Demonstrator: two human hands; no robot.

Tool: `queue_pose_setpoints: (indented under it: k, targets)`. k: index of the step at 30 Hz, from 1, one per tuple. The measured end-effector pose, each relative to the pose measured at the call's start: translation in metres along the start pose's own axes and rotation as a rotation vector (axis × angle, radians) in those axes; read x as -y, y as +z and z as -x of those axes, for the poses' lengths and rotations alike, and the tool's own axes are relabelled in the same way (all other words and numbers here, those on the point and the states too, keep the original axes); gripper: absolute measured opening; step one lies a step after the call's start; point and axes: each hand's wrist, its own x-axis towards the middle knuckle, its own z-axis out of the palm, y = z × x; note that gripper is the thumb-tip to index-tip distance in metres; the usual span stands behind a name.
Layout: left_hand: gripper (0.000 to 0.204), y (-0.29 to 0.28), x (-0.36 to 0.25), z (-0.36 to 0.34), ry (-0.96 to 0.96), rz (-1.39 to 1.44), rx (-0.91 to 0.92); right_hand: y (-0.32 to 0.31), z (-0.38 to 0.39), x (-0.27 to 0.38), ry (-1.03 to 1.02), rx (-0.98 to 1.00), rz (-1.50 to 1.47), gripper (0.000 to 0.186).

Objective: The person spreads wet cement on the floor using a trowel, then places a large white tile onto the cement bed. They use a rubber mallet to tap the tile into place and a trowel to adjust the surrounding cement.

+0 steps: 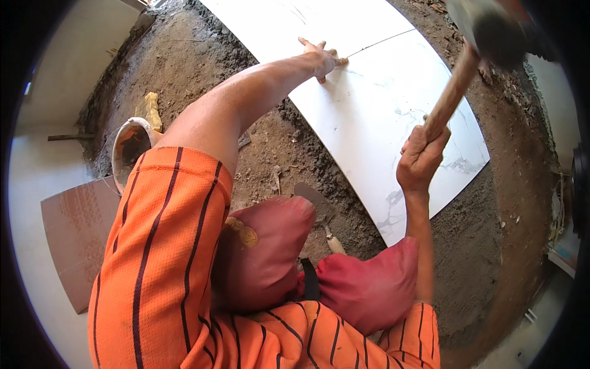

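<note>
My right hand (pixel 424 157) is wrapped round the wooden handle of a mallet (pixel 452 92), whose thick grey head is raised at the upper right above the floor. My left hand (pixel 322 60) rests with fingers spread on white marble-patterned tiles, close to the thin dark seam. The nearer tile (pixel 381 129) has grey veins and lies on damp mortar (pixel 329 163); the farther tile (pixel 276 24) continues beyond the seam. Below the near tile's edge, between my knees, lies a trowel (pixel 335 243) with a pale handle, its blade partly hidden by my knee.
To the left stands a round whitish bucket (pixel 132 147), partly behind my arm, with a yellow sponge-like piece (pixel 149 111) beside it. A flat brown panel (pixel 83 240) lies at the far left. Rough soil (pixel 184 80) and mortar (pixel 467 246) border the tiles.
</note>
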Motion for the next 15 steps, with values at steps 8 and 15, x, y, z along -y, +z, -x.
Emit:
queue_pose_setpoints:
  k: [8, 15]
  targets:
    - [0.098, 0.030, 0.004, -0.017, 0.019, -0.031, -0.066, -0.017, 0.040, -0.003, 0.192, 0.161, 0.063, 0.032]
    - [0.094, 0.030, 0.014, -0.047, 0.329, 0.122, -0.221, -0.052, 0.091, -0.060, 0.536, 0.427, 0.156, 0.036]
